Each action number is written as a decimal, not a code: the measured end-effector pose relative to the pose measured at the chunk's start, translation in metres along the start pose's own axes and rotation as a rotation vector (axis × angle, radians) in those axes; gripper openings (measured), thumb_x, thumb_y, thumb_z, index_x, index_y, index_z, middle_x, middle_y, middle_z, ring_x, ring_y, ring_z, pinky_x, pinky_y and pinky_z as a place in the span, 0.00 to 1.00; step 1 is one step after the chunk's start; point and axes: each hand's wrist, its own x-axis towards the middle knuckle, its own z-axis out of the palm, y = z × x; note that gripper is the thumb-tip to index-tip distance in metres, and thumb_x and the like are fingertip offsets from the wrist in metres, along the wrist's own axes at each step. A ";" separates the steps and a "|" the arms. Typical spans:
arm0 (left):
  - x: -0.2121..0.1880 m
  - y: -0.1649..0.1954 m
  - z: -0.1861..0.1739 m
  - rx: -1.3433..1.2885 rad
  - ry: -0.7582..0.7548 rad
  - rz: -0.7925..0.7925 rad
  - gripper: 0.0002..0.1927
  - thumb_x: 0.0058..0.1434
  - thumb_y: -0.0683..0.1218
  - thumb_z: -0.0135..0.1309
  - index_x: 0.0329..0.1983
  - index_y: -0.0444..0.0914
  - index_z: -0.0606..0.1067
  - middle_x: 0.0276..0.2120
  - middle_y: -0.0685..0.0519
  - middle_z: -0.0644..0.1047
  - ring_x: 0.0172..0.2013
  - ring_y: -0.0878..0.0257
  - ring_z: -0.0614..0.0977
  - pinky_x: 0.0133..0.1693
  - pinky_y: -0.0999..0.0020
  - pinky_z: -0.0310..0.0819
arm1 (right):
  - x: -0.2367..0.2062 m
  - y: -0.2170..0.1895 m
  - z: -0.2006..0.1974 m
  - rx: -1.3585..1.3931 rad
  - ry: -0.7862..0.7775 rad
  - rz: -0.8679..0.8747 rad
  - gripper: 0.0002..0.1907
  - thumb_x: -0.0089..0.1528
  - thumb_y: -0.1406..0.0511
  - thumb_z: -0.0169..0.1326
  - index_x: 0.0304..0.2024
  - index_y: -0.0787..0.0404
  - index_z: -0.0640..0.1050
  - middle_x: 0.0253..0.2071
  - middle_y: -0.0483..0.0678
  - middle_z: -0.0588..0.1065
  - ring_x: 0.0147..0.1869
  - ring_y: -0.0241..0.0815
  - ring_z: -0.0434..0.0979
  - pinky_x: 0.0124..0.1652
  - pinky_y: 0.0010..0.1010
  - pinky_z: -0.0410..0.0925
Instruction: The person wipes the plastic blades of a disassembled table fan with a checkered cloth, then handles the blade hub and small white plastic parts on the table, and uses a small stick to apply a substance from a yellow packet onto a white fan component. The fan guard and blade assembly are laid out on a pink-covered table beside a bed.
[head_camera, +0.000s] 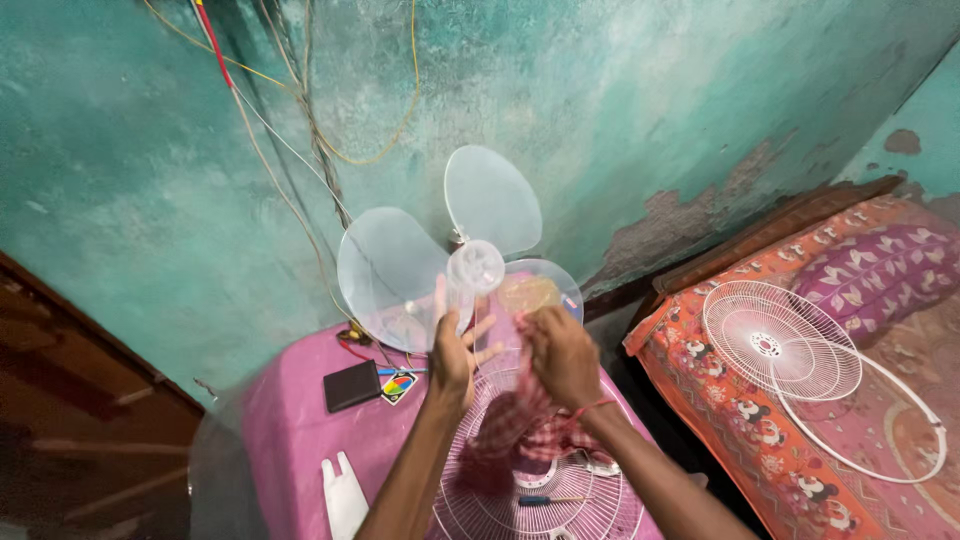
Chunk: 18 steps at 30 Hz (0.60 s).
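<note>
From the head camera: your left hand (452, 358) grips the clear fan blade (455, 255) by its hub above the pink surface (290, 430), fingers wrapped around it, while your right hand (562, 355) presses a red checked cloth (510, 425) to one blade, fingers closed on it.

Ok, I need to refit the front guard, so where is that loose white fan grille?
In the head view, the white fan grille lies at the right, on the patterned bedspread, overlapping a white ring, apart from the pink table.
</note>
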 end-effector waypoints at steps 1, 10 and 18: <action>0.001 -0.005 -0.005 -0.028 -0.024 0.004 0.34 0.68 0.56 0.30 0.78 0.51 0.46 0.73 0.48 0.62 0.66 0.45 0.71 0.52 0.42 0.75 | 0.007 0.004 -0.002 -0.014 0.021 0.008 0.06 0.61 0.66 0.59 0.40 0.60 0.80 0.42 0.51 0.78 0.43 0.55 0.79 0.39 0.44 0.71; 0.008 -0.010 -0.003 0.045 -0.136 0.037 0.33 0.69 0.56 0.32 0.77 0.44 0.50 0.72 0.51 0.62 0.66 0.47 0.72 0.52 0.44 0.76 | 0.031 -0.015 0.013 0.193 0.169 -0.058 0.11 0.60 0.69 0.58 0.46 0.61 0.80 0.43 0.53 0.78 0.46 0.55 0.81 0.44 0.41 0.73; -0.021 0.027 -0.006 0.192 -0.179 -0.015 0.38 0.65 0.52 0.35 0.79 0.55 0.44 0.68 0.39 0.68 0.58 0.46 0.78 0.44 0.51 0.80 | 0.024 0.004 0.002 0.005 0.082 -0.231 0.08 0.62 0.67 0.60 0.43 0.61 0.79 0.43 0.51 0.78 0.48 0.55 0.80 0.44 0.40 0.73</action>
